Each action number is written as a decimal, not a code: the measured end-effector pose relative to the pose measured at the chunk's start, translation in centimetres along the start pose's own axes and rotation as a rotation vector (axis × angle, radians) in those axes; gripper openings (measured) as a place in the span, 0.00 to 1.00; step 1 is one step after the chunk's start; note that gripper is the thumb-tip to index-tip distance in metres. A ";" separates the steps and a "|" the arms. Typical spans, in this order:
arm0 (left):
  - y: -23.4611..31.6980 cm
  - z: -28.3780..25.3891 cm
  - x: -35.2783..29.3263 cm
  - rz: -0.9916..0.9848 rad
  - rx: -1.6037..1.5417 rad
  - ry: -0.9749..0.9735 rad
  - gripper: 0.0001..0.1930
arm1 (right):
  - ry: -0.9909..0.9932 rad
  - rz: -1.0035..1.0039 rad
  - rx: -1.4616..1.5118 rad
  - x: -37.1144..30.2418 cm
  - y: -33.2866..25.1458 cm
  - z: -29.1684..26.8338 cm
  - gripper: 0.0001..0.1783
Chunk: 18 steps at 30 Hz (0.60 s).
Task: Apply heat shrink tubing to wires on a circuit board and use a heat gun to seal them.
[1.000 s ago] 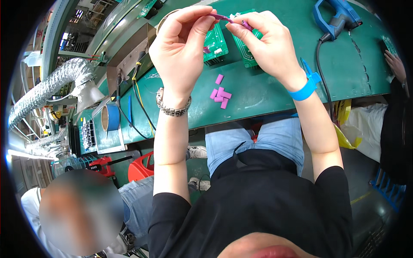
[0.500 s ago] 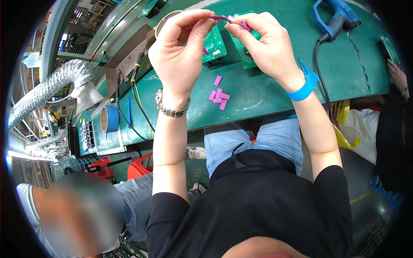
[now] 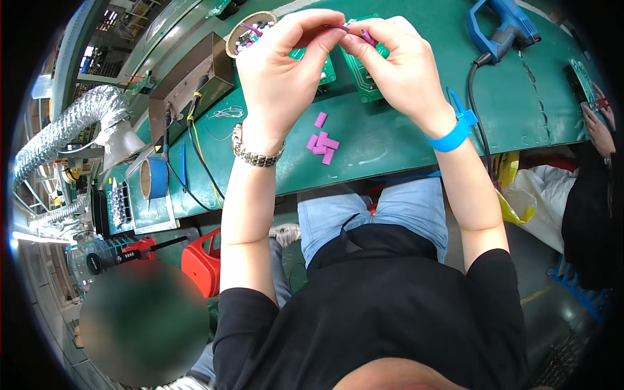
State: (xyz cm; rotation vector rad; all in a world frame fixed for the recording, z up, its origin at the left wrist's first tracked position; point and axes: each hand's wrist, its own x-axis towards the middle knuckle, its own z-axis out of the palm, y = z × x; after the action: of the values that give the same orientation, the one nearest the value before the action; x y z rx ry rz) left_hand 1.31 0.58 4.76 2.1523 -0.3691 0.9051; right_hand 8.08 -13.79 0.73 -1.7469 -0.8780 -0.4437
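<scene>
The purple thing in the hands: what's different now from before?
The left hand moved right, closer to the right hand, so less of the thin purple piece shows between them. More of the round bowl shows now. Nothing was visibly let go: both hands still pinch purple. The small purple pile on the table lies just as it did.

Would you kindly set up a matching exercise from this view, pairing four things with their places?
1. Purple tube
2. Loose purple pieces
3. Blue corded tool
4. Blue tape roll

A. Well left of the left hand
B. On the green bench, between the forearms
C. In the right hand
D. On the bench, right of the right hand

Pairs: 1-C, 2-B, 3-D, 4-A
</scene>
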 end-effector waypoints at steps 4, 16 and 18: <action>1.1 0.1 0.7 -0.373 -0.119 0.023 0.12 | -0.047 -0.008 0.053 -0.2 -0.5 -1.5 0.15; 0.8 0.0 1.2 -0.370 -0.201 -0.167 0.08 | -0.153 0.167 0.124 -0.4 -1.4 -4.1 0.12; 0.9 0.1 1.1 -0.405 -0.174 -0.187 0.07 | -0.135 0.101 0.088 -0.7 -0.8 -4.1 0.12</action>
State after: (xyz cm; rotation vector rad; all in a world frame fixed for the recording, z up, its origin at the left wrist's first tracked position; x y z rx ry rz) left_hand 1.64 -0.04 5.95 2.0513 -0.0889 0.4301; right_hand 7.53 -17.67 2.26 -1.7464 -0.8864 -0.2196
